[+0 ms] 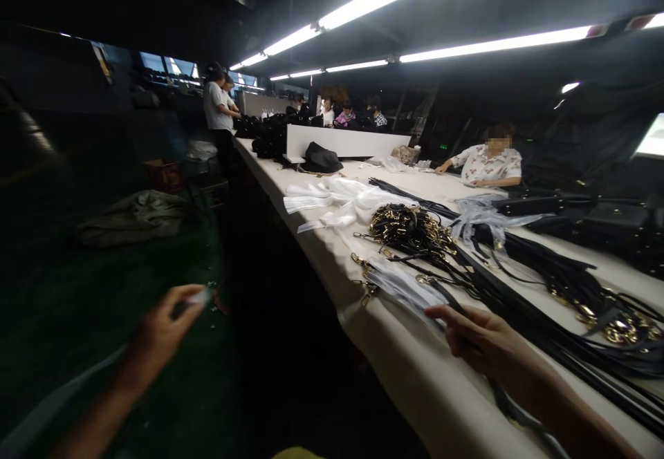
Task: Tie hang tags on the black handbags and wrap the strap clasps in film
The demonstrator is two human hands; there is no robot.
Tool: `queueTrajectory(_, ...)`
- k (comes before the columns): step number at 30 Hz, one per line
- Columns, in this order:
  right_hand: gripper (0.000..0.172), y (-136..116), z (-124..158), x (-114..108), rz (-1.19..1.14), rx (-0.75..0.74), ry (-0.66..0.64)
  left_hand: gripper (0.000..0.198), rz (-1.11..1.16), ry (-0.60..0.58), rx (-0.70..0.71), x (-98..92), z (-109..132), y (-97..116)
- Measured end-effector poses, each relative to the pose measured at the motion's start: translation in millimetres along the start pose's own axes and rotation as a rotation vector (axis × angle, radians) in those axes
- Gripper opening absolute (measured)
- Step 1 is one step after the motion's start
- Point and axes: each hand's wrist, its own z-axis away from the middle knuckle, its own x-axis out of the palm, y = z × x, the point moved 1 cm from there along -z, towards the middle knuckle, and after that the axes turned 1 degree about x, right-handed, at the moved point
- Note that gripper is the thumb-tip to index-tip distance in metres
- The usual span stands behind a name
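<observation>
While the left hand [167, 324] pinches a small, blurred, pale piece [200, 296] between thumb and finger, the right hand [482, 341] has its forefinger at the near end of a flat bundle of clear plastic sleeves [402, 286]; whether it grips, I cannot tell. The sleeves look light, limp and slippery, probably best taken by an edge. Beyond them, slim black straps with gold-coloured clasps [415, 227] heap on a long cream-covered table [384, 355]; dark green floor [171, 265] surrounds the left hand.

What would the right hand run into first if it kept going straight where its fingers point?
The right hand would probably meet the clear plastic strips on the table first; depth is unclear, so it may already touch them.
</observation>
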Motion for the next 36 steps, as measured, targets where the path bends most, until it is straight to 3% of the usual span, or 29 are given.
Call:
queueTrajectory(1,0.065,2,3,8,0.005,0.01,-0.004,0.037,0.064,-0.075,0.022,19.0,7,14)
queueTrajectory(5,0.056,6,20,31,0.036,-0.021,0.004,0.054,0.502,-0.593,0.145,113.0,39,91)
queueTrajectory(7,0.057,6,24,38,0.06,-0.081,0.005,0.058,0.67,-0.781,0.134,143.3,56,121)
queueTrajectory(9,0.062,6,24,41,0.087,-0.144,0.003,0.061,0.766,-0.896,0.097,157.5,67,137)
queueTrajectory(13,0.072,6,15,46,0.078,-0.139,-0.023,0.061,0.72,-0.943,0.13,165.2,77,140)
queueTrajectory(17,0.044,10,3,56,0.074,-0.116,-0.1,0.062,0.615,-0.927,0.206,172.8,82,133)
queueTrajectory(20,0.027,14,-2,60,0.073,-0.12,-0.149,0.057,0.625,-0.922,0.12,177.0,82,127)
queueTrajectory(22,0.024,15,-3,60,0.105,-0.118,-0.122,0.042,0.63,-0.944,0.033,177.2,79,123)
queueTrajectory(26,0.027,15,-4,59,0.276,-0.12,-0.036,0.016,0.589,-1.016,-0.046,174.8,74,120)
queueTrajectory(31,0.035,15,-10,62,0.388,-0.129,-0.002,0.027,0.629,-1.025,-0.102,177.2,74,113)
queueTrajectory(36,0.051,3,-7,48,0.466,-0.225,-0.011,0.039,0.69,-1.004,-0.129,177.3,68,102)
